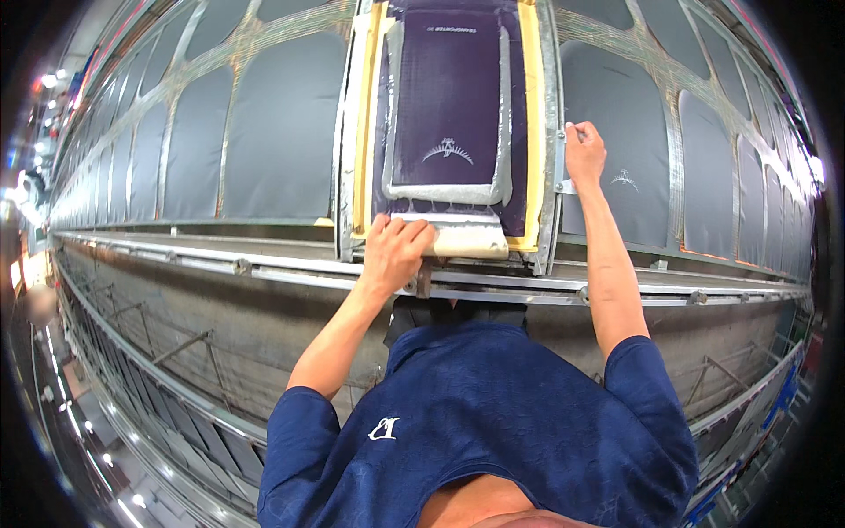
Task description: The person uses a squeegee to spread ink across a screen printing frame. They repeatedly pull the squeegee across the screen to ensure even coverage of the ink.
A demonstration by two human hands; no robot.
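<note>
A screen printing frame point(549, 106) with a dark purple mesh point(444, 97) and yellow tape along its inner edges lies in front of me. Pale grey ink rings the mesh window. Across the near end of the screen rests a squeegee point(471, 243) with a cream, flat bar. The fingers of my left hand point(396, 253) wrap over the squeegee's left part. My right hand point(585, 158) is curled closed beside the frame's right metal edge, next to a small bracket point(564, 187). Whatever its fingertips pinch is hidden.
Dark grey fabric panels point(282, 132) lie along the long table on both sides; one panel point(616, 141) right of the frame bears a pale printed emblem. A metal rail point(290, 275) runs along the near table edge. Another long table stands behind me, across an aisle.
</note>
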